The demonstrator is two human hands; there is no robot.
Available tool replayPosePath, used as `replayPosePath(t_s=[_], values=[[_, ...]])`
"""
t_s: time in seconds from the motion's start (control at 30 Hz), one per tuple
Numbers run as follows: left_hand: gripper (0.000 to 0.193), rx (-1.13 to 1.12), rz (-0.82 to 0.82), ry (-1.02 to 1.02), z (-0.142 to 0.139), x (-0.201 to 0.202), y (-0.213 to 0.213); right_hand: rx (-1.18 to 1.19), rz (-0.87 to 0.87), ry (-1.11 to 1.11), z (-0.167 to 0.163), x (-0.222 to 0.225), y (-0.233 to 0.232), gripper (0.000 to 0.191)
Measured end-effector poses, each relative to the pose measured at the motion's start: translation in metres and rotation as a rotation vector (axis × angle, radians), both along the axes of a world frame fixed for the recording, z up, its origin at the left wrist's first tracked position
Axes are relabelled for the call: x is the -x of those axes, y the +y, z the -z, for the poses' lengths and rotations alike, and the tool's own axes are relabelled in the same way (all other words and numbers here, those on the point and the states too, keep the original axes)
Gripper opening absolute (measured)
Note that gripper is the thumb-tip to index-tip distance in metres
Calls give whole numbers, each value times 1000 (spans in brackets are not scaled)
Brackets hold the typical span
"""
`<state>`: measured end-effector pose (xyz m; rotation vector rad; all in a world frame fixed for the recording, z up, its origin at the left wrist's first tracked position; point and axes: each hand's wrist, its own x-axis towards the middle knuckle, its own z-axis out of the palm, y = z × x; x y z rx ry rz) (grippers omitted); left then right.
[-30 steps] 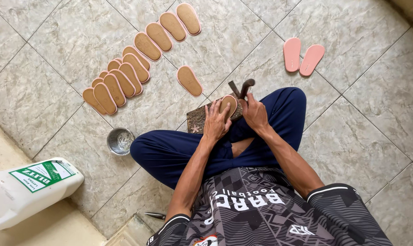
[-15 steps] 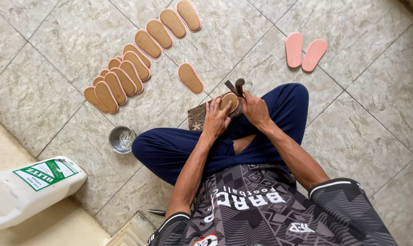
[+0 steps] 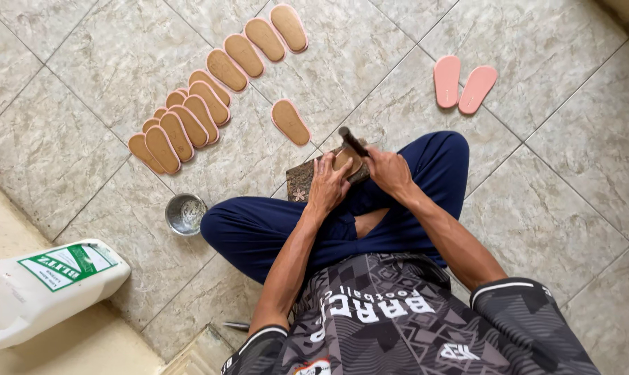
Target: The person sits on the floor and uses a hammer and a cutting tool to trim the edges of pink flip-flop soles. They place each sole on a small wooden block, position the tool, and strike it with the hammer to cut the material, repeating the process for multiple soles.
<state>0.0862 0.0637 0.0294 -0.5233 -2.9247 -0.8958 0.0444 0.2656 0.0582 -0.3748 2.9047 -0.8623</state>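
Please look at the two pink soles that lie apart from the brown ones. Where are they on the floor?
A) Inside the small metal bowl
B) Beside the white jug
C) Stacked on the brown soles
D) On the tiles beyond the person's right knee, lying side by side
D: the two pink soles lie side by side on the bare floor tiles, beyond the right knee and far from the brown soles.
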Motion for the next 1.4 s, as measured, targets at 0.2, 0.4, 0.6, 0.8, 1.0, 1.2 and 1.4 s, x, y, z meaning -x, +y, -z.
replayPosePath(t_s=[0.2, 0.4, 0.6, 0.8, 1.0, 1.2, 1.4], values=[[55, 0, -6, 39, 1, -3, 0, 138, 47, 136, -11, -8, -4, 29], [51, 15, -199, 164, -4, -20, -2, 59, 16, 25, -19, -7, -8, 32], [80, 5, -359, 113, -9, -28, -6, 55, -140, 4, -18, -19, -15, 41], [71, 102, -289, 127, -5, -27, -10, 291, 108, -35, 12, -14, -2, 21], [56, 159, -206, -81, -9, -19, -14, 900, 509, -331, 10, -21, 26, 32], [31, -1012, -243, -470, -48, -41, -8, 1152, 461, -387, -46, -39, 21, 27], [29, -1221, -160, -448, -118, -54, 11, 1187, 308, -299, -103, -54, -5, 39]])
